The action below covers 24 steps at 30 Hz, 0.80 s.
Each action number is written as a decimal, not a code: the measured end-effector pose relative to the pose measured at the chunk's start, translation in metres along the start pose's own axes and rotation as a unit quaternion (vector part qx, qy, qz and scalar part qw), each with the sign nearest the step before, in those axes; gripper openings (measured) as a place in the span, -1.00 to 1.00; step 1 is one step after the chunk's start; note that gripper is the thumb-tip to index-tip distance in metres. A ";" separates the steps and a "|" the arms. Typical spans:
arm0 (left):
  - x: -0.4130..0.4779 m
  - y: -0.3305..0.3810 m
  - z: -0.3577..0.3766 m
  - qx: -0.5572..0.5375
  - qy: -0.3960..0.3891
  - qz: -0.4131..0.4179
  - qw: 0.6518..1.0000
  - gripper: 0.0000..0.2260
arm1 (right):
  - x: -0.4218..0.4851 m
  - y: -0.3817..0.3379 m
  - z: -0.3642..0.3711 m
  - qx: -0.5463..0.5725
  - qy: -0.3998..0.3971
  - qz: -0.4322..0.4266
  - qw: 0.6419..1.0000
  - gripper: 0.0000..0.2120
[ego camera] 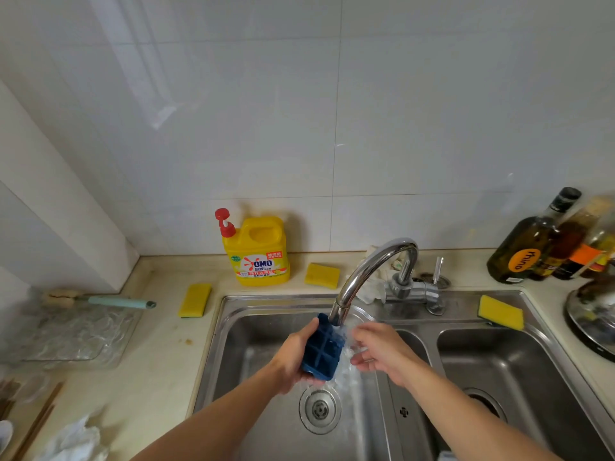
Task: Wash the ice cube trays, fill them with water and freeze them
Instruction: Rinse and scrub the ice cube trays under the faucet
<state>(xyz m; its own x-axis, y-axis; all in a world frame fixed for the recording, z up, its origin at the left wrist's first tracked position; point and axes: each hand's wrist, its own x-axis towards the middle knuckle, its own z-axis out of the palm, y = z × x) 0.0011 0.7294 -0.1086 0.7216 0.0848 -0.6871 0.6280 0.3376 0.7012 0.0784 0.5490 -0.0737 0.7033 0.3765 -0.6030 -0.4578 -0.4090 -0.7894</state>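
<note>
Under the faucet [372,271], left hand [293,357] grips blue tray [322,349]; right hand [379,352] loosely open, empty.

Your beige counter [159,377], detergent jug [258,254] far by the wall, yellow sponge [194,300] left of it, second sponge [321,275] right, brush [116,302] and clear tray [73,337] left, oil bottles [529,241] far right.
</note>
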 end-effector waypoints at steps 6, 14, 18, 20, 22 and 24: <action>-0.006 0.001 -0.001 -0.016 -0.017 -0.015 1.000 -0.43 | -0.001 0.003 0.009 0.007 -0.007 0.010 1.000 -0.94; -0.009 0.002 0.002 -0.018 -0.088 -0.036 0.995 -0.32 | -0.001 -0.004 0.011 0.031 -0.016 -0.002 0.999 -0.81; -0.008 0.002 0.004 -0.015 -0.117 -0.054 0.992 -0.29 | -0.002 -0.004 0.013 0.037 -0.007 -0.007 0.999 -0.85; -0.007 0.003 0.006 -0.029 -0.132 -0.061 0.989 -0.28 | -0.001 -0.002 0.012 0.057 0.006 -0.006 0.998 -0.86; -0.005 0.004 0.007 -0.049 -0.130 -0.066 0.988 -0.26 | 0.001 -0.001 0.010 0.080 0.029 -0.003 0.996 -0.87; -0.002 0.003 0.009 -0.054 -0.085 -0.069 0.992 -0.27 | 0.004 0.000 0.008 0.096 0.053 0.009 0.994 -0.87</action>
<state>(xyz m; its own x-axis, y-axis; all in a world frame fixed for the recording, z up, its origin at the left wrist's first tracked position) 0.0044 0.7215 -0.1030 0.6751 -0.1264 -0.7268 0.6966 0.4337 0.5715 0.0770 0.5569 -0.0766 0.7432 0.2772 -0.6089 -0.5585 -0.2441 -0.7928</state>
